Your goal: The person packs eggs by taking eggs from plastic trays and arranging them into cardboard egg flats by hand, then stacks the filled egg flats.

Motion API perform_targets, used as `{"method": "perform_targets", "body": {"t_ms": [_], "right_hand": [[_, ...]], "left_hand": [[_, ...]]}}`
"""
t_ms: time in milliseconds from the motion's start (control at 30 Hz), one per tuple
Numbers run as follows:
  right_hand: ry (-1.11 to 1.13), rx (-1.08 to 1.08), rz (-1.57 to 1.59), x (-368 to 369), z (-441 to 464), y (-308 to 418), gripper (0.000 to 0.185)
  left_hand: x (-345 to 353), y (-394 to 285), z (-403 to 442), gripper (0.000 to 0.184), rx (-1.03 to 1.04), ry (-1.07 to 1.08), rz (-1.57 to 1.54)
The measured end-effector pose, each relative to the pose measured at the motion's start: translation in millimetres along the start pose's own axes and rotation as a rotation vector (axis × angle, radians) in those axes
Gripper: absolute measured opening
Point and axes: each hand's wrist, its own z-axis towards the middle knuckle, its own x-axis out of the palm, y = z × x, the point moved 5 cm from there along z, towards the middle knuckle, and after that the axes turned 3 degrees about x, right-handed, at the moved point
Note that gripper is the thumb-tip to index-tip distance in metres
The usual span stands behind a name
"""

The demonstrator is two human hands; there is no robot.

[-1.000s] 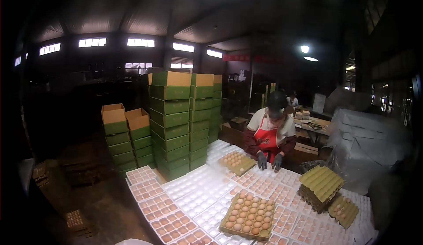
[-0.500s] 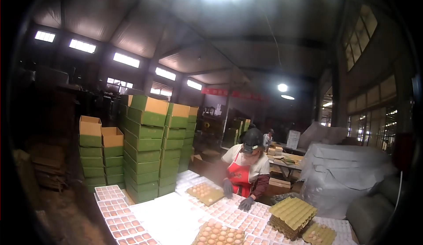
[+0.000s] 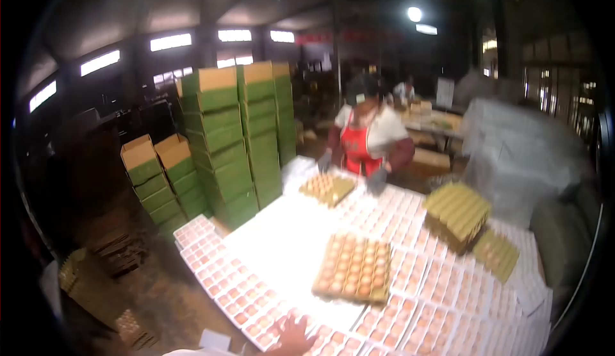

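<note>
My left hand [image 3: 293, 338] reaches in at the bottom edge, palm down with fingers spread, over white egg trays [image 3: 256, 301]. It rests on or just above the eggs; I cannot tell which. My right hand is out of view. Ahead on the bright white table [image 3: 288, 234] sits a stack of pulp egg trays [image 3: 386, 294], its top filled with brown eggs [image 3: 349, 263]. Rows of white trays with eggs [image 3: 442, 324] spread to the right.
Across the table stands a co-worker in a red apron [image 3: 359, 148], gloved hands near a part-filled pulp tray [image 3: 338, 192]. Stacked pulp trays [image 3: 455, 212] sit at right. Tall stacks of green boxes [image 3: 221, 144] rise on the left. Wrapped grey bundles [image 3: 519, 157] stand behind.
The view has tilted down, bringing more of the table into sight. My left hand has come in at the bottom. The co-worker stands more upright, hands drawn back.
</note>
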Motion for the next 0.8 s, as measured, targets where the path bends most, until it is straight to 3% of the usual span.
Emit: {"method": "perform_targets", "body": {"t_ms": [33, 67, 100, 133, 233, 800], "right_hand": [[0.0, 0.003, 0.006, -32, -6, 16, 0.105], [0.247, 0.139, 0.105, -54, -15, 24, 0.097], [0.1, 0.062, 0.065, -10, -20, 1, 0.104], [0.259, 0.118, 0.113, -51, -16, 24, 0.093], [0.151, 0.061, 0.104, -56, -17, 24, 0.093], [0.114, 0.084, 0.072, -36, -17, 18, 0.096]], "left_hand": [[7, 2, 4, 0.099, -0.05, 0.067, 0.017], [15, 6, 2, 0.098, -0.075, 0.096, -0.018], [4, -1, 1, 0.094, -0.056, 0.075, -0.048], [3, -3, 1, 0.094, -0.066, 0.075, -0.029], [3, -3, 4, 0.099, -0.07, 0.066, -0.056], [6, -1, 8, 0.094, -0.093, 0.171, -0.014]]}}
